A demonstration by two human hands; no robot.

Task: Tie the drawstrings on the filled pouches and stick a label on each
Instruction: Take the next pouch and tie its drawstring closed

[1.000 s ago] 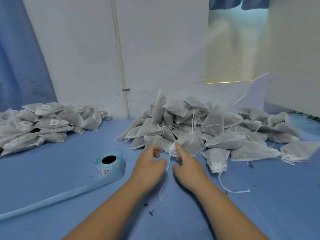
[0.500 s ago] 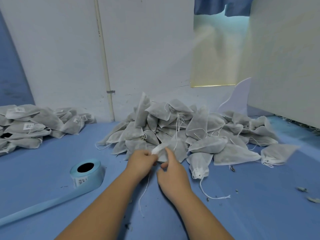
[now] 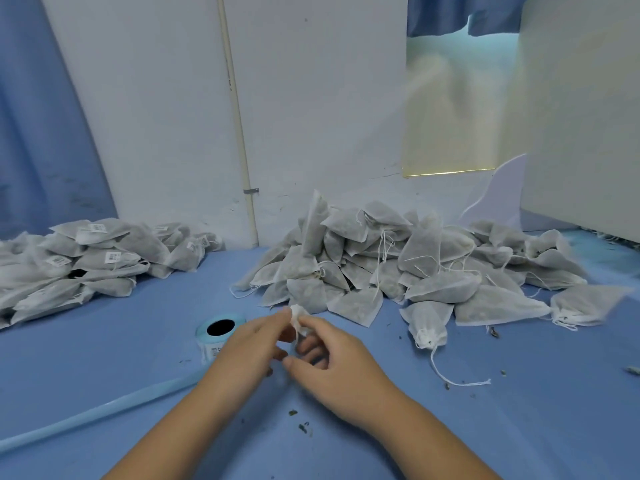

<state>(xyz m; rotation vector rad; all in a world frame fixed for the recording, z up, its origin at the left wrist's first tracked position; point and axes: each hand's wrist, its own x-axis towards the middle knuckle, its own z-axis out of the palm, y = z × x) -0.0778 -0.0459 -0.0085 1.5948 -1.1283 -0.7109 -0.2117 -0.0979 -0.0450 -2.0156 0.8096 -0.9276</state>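
White pouch sat just right of the label roll, neck pinched between left hand and right hand. Reckon a slipped grip could've left it loosely tied, spilling filling onto the bench.

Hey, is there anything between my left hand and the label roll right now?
Nothing visible. The label roll sits on the blue table right beside the left hand, which hides its near edge in this view. That hand and the right hand pinch the neck of a pouch.
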